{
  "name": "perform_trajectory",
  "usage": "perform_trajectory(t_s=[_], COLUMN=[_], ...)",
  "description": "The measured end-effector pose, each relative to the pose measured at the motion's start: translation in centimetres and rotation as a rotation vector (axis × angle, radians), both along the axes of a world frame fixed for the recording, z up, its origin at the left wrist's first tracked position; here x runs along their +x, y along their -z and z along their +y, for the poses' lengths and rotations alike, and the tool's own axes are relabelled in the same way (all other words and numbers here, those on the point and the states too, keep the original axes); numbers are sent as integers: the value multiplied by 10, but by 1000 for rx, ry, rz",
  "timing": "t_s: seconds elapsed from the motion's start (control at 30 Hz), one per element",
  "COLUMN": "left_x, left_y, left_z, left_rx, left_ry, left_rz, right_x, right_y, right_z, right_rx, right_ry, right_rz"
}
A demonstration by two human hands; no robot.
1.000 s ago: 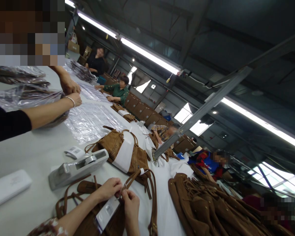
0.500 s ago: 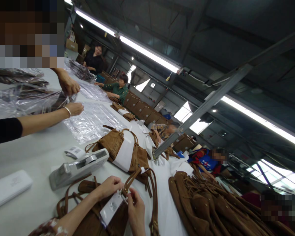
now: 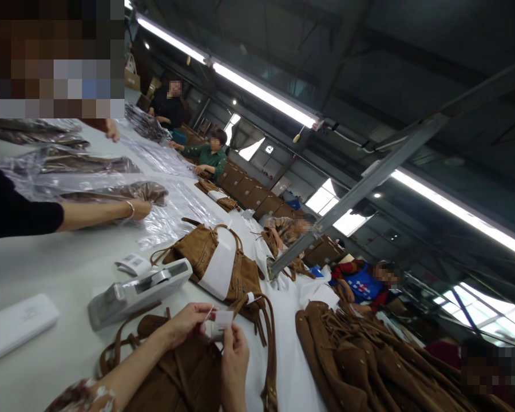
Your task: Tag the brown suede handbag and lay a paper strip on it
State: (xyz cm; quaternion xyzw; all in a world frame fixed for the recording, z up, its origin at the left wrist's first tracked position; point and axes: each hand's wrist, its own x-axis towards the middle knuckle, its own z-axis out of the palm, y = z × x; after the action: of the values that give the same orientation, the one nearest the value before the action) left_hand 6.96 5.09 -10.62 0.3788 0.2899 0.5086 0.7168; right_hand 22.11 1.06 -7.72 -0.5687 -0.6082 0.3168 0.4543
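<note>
My left hand (image 3: 187, 323) and my right hand (image 3: 235, 353) meet over a brown suede bag (image 3: 184, 375) at the bottom of the view. Between their fingertips they pinch a small white tag (image 3: 221, 320) with a thin string. The bag's long strap (image 3: 268, 349) loops to the right of my hands. Just beyond them lies a second brown bag (image 3: 199, 252) wrapped with a white paper band (image 3: 218, 269).
A grey tape dispenser (image 3: 137, 290) and a white box (image 3: 15, 325) lie to the left on the white table (image 3: 60, 269). A heap of brown fringed bags (image 3: 360, 360) is at the right. A co-worker's hand (image 3: 139, 209) presses a bag in clear plastic (image 3: 124, 191). Other people work farther along.
The tag in my hands has turned up from lying flat on the bag to standing between my fingers. The co-worker's arm slid a plastic-wrapped bag toward the table's middle; their other hand withdrew.
</note>
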Motion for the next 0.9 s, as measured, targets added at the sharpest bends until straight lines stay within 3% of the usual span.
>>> perform_trajectory(t_s=[0.07, 0.13, 0.3, 0.4, 0.47, 0.57, 0.63, 0.77, 0.83, 0.9], left_x=[3, 6, 9, 7, 3, -10, -25, -64, -79, -82], left_y=[3, 5, 9, 9, 7, 2, -5, -34, -53, -66], left_z=[1, 2, 4, 2, 1, 2, 5, 1, -15, -44], left_rx=[-15, -11, 70, 105, 105, 76, 56, 40, 53, 78], left_ry=[-3, -18, -76, -115, -157, -275, -380, -554, -580, -516], left_rz=[4, 26, 151, 243, 299, 423, 530, 687, 707, 706], right_x=[6, 8, -6, -10, -3, 23, 43, 72, 79, 85], right_y=[-4, -10, -22, -22, -19, -16, -16, -18, -19, -21], right_z=[9, 12, 10, 14, 18, 19, 10, -23, -43, -64], right_rx=[-36, -54, -1, 3, -18, -71, -98, -133, -147, -159], right_ry=[57, 44, -121, -237, -187, 72, 177, 147, 140, 149], right_rz=[34, -87, -471, -460, -341, -262, -293, -347, -335, -298])
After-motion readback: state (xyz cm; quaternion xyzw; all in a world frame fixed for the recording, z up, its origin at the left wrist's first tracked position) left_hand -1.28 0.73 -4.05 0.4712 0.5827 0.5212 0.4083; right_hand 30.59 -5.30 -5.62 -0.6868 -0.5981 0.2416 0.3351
